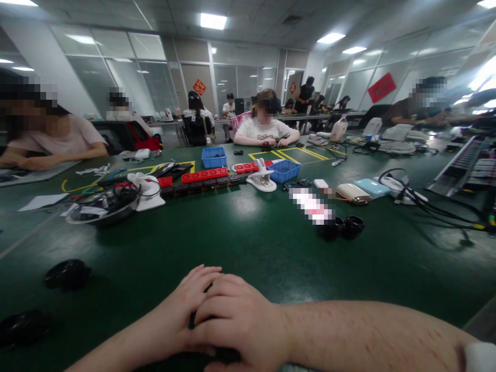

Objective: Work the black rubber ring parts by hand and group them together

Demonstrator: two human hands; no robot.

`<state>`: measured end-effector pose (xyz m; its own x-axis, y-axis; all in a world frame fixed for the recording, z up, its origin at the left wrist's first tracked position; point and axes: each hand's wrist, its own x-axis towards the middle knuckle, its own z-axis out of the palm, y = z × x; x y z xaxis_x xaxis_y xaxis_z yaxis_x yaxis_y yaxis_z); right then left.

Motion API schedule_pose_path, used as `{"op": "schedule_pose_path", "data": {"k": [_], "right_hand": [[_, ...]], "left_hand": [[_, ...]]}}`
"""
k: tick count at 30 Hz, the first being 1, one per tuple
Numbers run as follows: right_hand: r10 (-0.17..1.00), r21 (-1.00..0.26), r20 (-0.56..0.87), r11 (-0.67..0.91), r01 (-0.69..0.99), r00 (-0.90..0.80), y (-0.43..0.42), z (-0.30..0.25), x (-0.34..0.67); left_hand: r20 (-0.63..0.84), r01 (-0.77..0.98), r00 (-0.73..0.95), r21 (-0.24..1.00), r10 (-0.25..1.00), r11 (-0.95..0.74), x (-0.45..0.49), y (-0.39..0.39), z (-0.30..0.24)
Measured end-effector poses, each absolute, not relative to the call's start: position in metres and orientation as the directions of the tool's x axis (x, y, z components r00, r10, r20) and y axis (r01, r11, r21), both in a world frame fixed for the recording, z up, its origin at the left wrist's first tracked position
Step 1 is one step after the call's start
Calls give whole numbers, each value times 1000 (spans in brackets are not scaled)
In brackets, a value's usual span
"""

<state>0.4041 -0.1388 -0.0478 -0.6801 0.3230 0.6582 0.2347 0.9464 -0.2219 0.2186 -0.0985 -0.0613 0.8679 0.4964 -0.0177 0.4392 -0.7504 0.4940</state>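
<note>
My left hand (197, 284) and my right hand (240, 320) are together low in the middle of the view, over the near part of the green table. The right hand lies over the left, its fingers curled across it. Both are closed. Dark patches show in the gaps between the fingers; whether they are a black thing or shadow, I cannot tell. To the left are a black ring-shaped part (67, 274) and a second black part (25, 328). Further off on the right, black round parts (353, 226) sit beside a blurred-out phone-like shape (312, 205).
Across the green table (194, 232) stand a metal bowl (101, 217), a red and black strip (205, 176), a white clip stand (262, 181), blue bins (214, 157) and power banks (353, 193). Cables (422, 204) trail at right. Other people sit opposite and at the left.
</note>
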Motion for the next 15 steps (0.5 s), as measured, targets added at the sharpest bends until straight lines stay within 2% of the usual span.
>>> {"op": "schedule_pose_path", "data": {"k": [3,6,8,10,15], "right_hand": [[464,-307,654,884,352,-597,-141,-47,403],[597,-360,555,800,480,-579,-143,-46,402],[642,-362,508,764,535,-574,-142,-46,403],[636,-359,505,770,528,-584,-141,-47,403],[481,-338,638,877,342,-601,-140,-49,403]], "left_hand": [[15,457,844,505,537,-732,220,-101,-62],[20,501,803,519,595,-692,224,-104,-56],[21,513,791,522,611,-682,227,-106,-53],[28,521,783,517,621,-679,228,-107,-52],[-1,508,812,495,584,-705,227,-105,-48]]}}
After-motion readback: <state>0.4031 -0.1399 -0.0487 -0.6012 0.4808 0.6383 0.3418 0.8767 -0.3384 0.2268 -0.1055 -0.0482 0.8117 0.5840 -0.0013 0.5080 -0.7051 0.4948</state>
